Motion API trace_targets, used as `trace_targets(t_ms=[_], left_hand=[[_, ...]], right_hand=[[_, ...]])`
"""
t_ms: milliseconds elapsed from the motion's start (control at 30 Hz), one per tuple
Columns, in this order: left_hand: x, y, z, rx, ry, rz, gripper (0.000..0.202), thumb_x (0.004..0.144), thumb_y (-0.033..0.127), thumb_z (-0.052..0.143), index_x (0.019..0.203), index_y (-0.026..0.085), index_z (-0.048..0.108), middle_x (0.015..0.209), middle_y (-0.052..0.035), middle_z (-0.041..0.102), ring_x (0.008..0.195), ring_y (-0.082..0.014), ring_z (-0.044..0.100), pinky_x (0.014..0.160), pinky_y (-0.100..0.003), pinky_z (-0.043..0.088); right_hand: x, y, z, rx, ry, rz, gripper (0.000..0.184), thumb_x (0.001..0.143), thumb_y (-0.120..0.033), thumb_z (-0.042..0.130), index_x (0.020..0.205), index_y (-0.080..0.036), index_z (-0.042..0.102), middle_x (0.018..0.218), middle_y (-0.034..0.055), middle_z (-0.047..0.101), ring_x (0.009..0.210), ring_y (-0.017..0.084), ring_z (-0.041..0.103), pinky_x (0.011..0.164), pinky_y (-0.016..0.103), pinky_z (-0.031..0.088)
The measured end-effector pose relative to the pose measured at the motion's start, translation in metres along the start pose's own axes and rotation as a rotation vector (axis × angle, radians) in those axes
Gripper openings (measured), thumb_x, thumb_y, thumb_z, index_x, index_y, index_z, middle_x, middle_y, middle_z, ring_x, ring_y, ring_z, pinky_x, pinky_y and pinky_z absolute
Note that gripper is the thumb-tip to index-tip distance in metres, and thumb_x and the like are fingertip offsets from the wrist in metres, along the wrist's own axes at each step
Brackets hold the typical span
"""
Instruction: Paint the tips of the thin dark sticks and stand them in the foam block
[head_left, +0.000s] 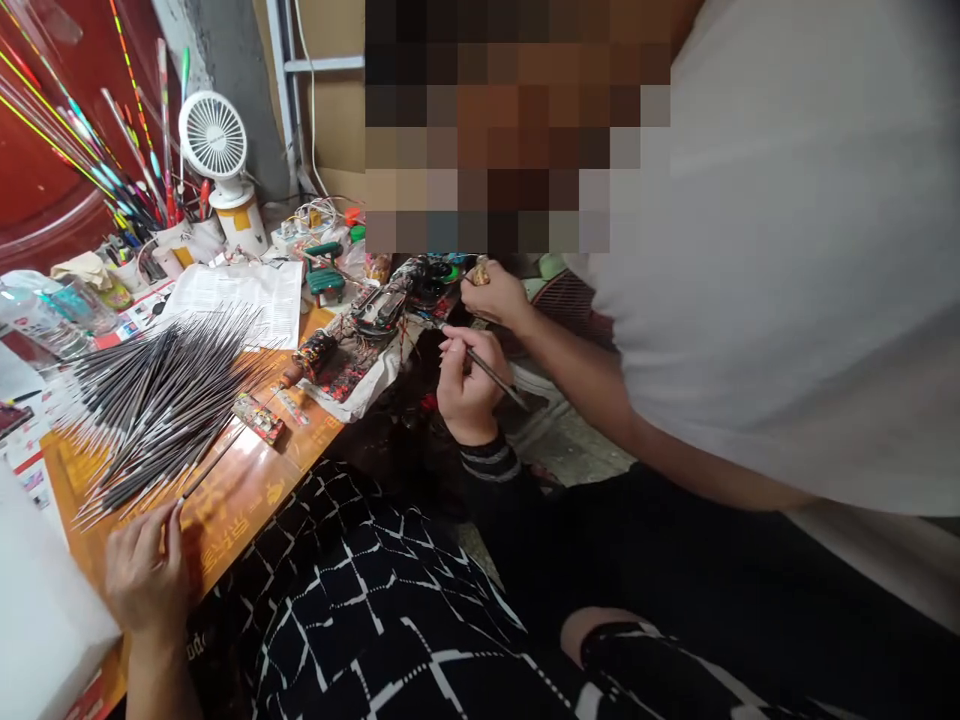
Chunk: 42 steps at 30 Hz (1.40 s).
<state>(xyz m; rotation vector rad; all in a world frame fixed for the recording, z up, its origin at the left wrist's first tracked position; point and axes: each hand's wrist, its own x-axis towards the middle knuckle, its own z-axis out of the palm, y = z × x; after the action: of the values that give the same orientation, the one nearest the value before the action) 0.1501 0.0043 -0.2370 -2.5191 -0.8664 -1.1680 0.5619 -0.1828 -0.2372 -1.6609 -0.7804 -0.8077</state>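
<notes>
At the lower left, my left hand (146, 555) pinches the light end of a thin fishing float (210, 465). The float points up and right toward a paint-spattered block (259, 418). Beside it lies a large heap of slender dark fishing floats (161, 400) with pale, thin ends. My right hand (472, 385), in a dark sleeve with a striped cuff, is closed around a slender dark stick (491, 372). This stick slants down to the right beyond my fingers; its exact kind is unclear. Its upper tip lies near a paint-stained device (379, 308).
A co-worker in a white shirt (795, 260) leans in from the right, a hand (499, 295) holding a small yellowish piece. A white fan (214, 135), cups of bright floats, a plastic bottle (45, 310), paper (259, 300) and wires crowd the orange table (247, 510).
</notes>
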Motion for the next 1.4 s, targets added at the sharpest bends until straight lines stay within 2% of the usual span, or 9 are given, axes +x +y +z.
trace_targets(t_ms=[167, 267, 467, 567, 700, 1100, 1400], left_hand=[[0.002, 0.001, -0.001, 0.003, -0.003, 0.011, 0.012, 0.092, 0.024, 0.065, 0.102, 0.021, 0.071, 0.089, -0.0067, 0.074, 0.081, -0.0209, 0.064, 0.081, -0.035, 0.046], [0.002, 0.002, -0.002, 0.007, -0.01, 0.004, 0.011, 0.092, 0.024, 0.066, 0.101, 0.021, 0.071, 0.089, -0.0062, 0.074, 0.08, -0.0202, 0.063, 0.081, -0.035, 0.046], [0.0, 0.001, 0.0, -0.001, 0.0, -0.03, 0.01, 0.091, 0.025, 0.069, 0.099, 0.021, 0.072, 0.089, -0.0057, 0.074, 0.078, -0.0199, 0.064, 0.08, -0.035, 0.046], [-0.001, 0.0, 0.0, -0.029, -0.005, -0.06, 0.011, 0.089, 0.026, 0.071, 0.099, 0.022, 0.073, 0.09, -0.0054, 0.075, 0.077, -0.0202, 0.065, 0.08, -0.036, 0.047], [-0.002, 0.0, -0.001, -0.017, -0.007, -0.046, 0.013, 0.089, 0.024, 0.071, 0.102, 0.022, 0.074, 0.091, -0.0057, 0.076, 0.077, -0.0206, 0.065, 0.079, -0.036, 0.047], [0.0, 0.004, -0.003, 0.009, -0.013, 0.007, 0.018, 0.089, 0.02, 0.07, 0.107, 0.022, 0.071, 0.092, -0.0058, 0.075, 0.079, -0.0211, 0.064, 0.08, -0.035, 0.047], [-0.003, 0.001, 0.001, 0.022, 0.003, 0.021, 0.017, 0.088, 0.018, 0.072, 0.105, 0.019, 0.072, 0.091, -0.0068, 0.075, 0.08, -0.0199, 0.065, 0.08, -0.033, 0.047]], right_hand=[[0.003, 0.006, 0.002, -0.032, 0.003, 0.023, 0.03, 0.104, -0.034, 0.038, 0.109, -0.019, 0.064, 0.087, 0.0066, 0.067, 0.078, 0.018, 0.066, 0.077, 0.034, 0.056], [0.011, 0.016, 0.006, -0.059, 0.003, 0.041, 0.029, 0.103, -0.034, 0.039, 0.111, -0.019, 0.062, 0.092, 0.0084, 0.068, 0.082, 0.02, 0.066, 0.078, 0.035, 0.055], [0.049, 0.062, 0.035, -0.164, -0.049, 0.084, 0.024, 0.095, -0.027, 0.042, 0.1, -0.019, 0.063, 0.1, 0.0112, 0.069, 0.094, 0.023, 0.065, 0.089, 0.039, 0.053], [0.06, 0.084, 0.049, -0.209, -0.094, 0.147, 0.024, 0.089, -0.024, 0.043, 0.095, -0.017, 0.065, 0.094, 0.0108, 0.071, 0.083, 0.022, 0.064, 0.081, 0.036, 0.052], [0.065, 0.101, 0.058, -0.248, -0.167, 0.226, 0.026, 0.084, -0.022, 0.045, 0.092, -0.015, 0.069, 0.082, 0.0103, 0.071, 0.073, 0.022, 0.063, 0.074, 0.033, 0.05], [0.067, 0.11, 0.063, -0.318, -0.227, 0.233, 0.028, 0.084, -0.02, 0.046, 0.092, -0.014, 0.072, 0.082, 0.0111, 0.073, 0.074, 0.023, 0.064, 0.074, 0.034, 0.048], [0.056, 0.108, 0.051, -0.294, -0.162, 0.087, 0.025, 0.087, -0.021, 0.045, 0.095, -0.017, 0.069, 0.091, 0.01, 0.073, 0.081, 0.022, 0.064, 0.081, 0.035, 0.051]])
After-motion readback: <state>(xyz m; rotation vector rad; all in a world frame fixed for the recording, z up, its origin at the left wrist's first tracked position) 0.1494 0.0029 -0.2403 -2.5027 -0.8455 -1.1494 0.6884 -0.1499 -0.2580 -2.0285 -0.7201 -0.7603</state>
